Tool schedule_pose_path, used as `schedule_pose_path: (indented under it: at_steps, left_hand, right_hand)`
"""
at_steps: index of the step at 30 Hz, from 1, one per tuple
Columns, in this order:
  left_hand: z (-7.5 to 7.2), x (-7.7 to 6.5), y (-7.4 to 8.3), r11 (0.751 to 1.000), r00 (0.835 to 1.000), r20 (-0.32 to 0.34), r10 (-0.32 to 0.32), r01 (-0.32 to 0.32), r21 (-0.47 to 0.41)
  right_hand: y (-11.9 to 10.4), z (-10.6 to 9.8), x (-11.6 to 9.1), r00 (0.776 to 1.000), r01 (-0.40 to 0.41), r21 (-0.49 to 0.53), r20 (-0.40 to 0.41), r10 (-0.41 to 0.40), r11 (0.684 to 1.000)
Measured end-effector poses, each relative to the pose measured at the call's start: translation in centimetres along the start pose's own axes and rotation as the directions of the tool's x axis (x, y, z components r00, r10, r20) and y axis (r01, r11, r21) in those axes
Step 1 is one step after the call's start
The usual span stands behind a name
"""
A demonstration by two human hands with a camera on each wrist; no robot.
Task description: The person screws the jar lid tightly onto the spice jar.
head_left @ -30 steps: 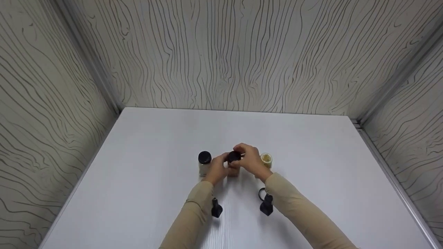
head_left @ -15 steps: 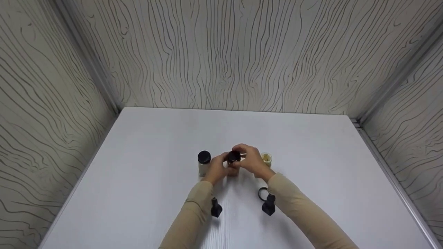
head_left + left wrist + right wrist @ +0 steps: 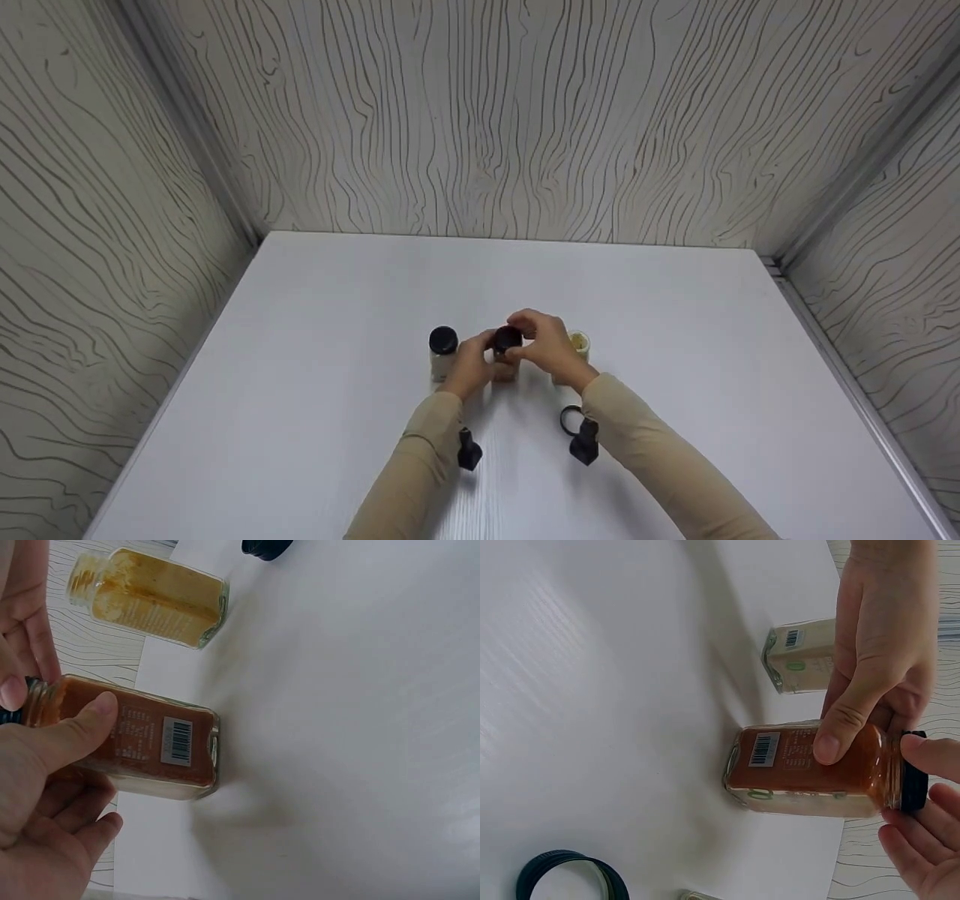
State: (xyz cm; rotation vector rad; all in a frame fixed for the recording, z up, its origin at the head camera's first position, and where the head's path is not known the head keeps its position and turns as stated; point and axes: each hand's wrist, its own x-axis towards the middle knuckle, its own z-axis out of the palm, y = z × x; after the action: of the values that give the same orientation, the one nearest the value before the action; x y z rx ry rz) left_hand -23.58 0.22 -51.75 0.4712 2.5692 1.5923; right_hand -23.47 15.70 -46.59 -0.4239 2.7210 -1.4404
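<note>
Upright on the white table stands a square glass jar (image 3: 142,731) of reddish-brown powder, a barcode label on its side. My left hand (image 3: 469,367) grips its body, thumb across the face. At its top, my right hand (image 3: 551,346) pinches the black lid (image 3: 915,784) between thumb and fingers; the lid sits on the jar's neck. Left of this is a jar of pale powder (image 3: 801,656) with a black lid (image 3: 443,340). Beyond my right hand, an uncapped jar of yellow powder (image 3: 157,596) is partly hidden by that hand in the head view.
A black ring-shaped lid (image 3: 570,421) lies on the white table (image 3: 337,322), close to my right forearm. Black wrist-camera mounts (image 3: 469,454) hang below both forearms. Wood-patterned panels (image 3: 480,127) enclose the table at the back and sides.
Around the black lid my right hand's fingers shift slightly, and its wrist is a little further right than one second ago. My left hand and the jars stay in place.
</note>
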Motion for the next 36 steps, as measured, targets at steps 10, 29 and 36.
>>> schedule_pose_path:
  at_steps: [10, 29, 36]
  left_hand:
    - [-0.09, -0.08, -0.07, 0.999, 0.999, -0.007, 0.037, -0.037, -0.017]
    - [-0.07, -0.04, 0.05, 1.0, 1.0, -0.002, 0.003, -0.003, 0.029]
    - [-0.05, 0.1, -0.14, 1.0, 1.0, 0.002, 0.016, -0.016, 0.017]
  right_hand:
    - [0.02, -0.18, -0.05, 0.999, 0.028, 0.017, 0.044, -0.029, 0.999]
    - [-0.17, 0.03, -0.18, 0.999, 0.035, -0.037, -0.004, -0.035, 0.999]
    - [-0.32, -0.44, -0.12, 0.997, 0.064, -0.023, 0.045, -0.063, 0.998]
